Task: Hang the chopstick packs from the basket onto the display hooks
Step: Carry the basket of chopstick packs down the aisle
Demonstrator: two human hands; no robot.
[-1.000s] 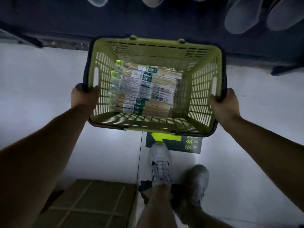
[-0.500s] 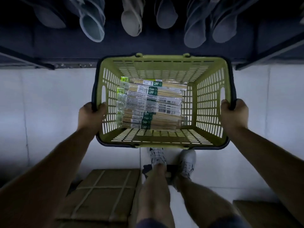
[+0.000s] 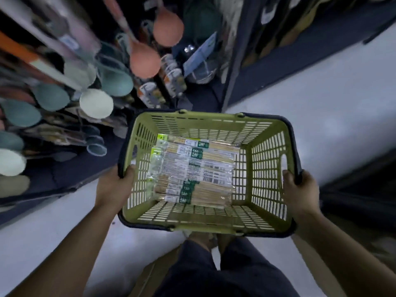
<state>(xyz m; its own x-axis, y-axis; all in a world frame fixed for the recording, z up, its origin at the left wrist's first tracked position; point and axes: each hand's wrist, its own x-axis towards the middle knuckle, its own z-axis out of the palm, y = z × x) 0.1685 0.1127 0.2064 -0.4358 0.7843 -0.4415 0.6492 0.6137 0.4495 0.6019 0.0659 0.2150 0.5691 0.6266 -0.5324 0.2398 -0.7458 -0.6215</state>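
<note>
Open-topped basket (image 3: 210, 123), reachable from above, with packs (image 3: 192, 168) along its left side and bare mesh to their right; the left hand (image 3: 113, 187) and right hand (image 3: 300, 189) grip its short rims, hanging ladles (image 3: 96, 102) crowd just beyond its far left corner, and open floor (image 3: 321, 99) lies to the right.

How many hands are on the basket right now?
2. The left hand grips the left rim of the basket, and the right hand grips its right rim. Neither touches the chopstick packs lying inside.
</note>
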